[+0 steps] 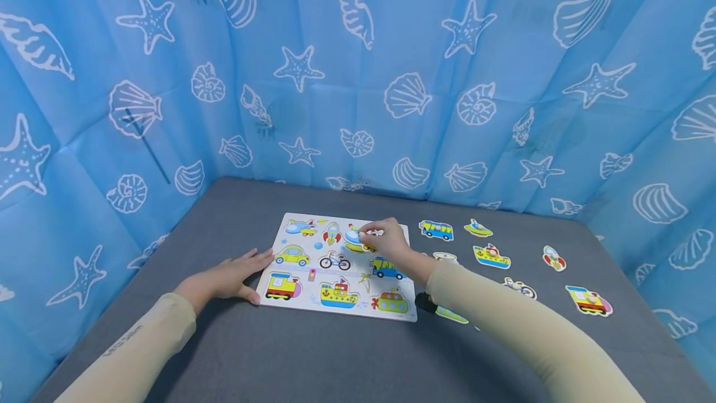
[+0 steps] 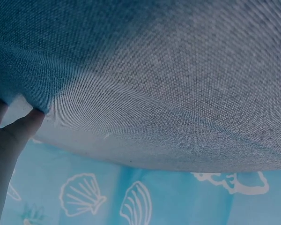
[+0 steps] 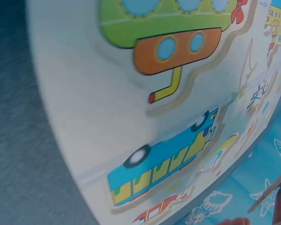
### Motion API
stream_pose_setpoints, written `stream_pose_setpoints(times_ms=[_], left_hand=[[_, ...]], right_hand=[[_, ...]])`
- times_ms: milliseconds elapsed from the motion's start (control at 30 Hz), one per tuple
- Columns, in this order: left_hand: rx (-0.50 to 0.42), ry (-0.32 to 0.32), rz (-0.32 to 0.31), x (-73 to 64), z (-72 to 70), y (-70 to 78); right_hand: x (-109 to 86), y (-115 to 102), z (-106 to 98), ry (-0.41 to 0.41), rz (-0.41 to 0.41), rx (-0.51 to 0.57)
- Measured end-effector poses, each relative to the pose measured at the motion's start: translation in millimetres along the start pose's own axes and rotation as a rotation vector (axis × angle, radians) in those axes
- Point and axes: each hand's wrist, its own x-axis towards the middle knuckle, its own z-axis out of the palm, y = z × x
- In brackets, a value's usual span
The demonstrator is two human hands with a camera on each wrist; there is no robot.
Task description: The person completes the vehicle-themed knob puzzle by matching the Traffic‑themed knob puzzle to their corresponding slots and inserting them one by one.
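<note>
Two hands meet a white picture board (image 1: 325,275) on the grey table (image 1: 224,353). At its left edge we see the left hand (image 1: 235,273), fingers extended and spread, holding nothing, its fingertips touching the border. Above the upper right part of the board we find the right hand (image 1: 390,242), thumb and fingers closed in a pinch on a thin piece (image 3: 268,193), seen edge-on in the right wrist view; we cannot tell its picture. Right of the board we note loose pieces, among them a bus piece (image 1: 437,230), a ship piece (image 1: 491,257), a rocket piece (image 1: 554,259) and a train piece (image 1: 589,301).
</note>
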Motion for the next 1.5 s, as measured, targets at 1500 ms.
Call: stream_pose_setpoints(times_ms=[1500], left_hand=[[-0.005,0.007,-0.006,-0.6,0.9,-2.8]], right_hand=[[70.0,-38,92,-0.106,0.005,-0.244]])
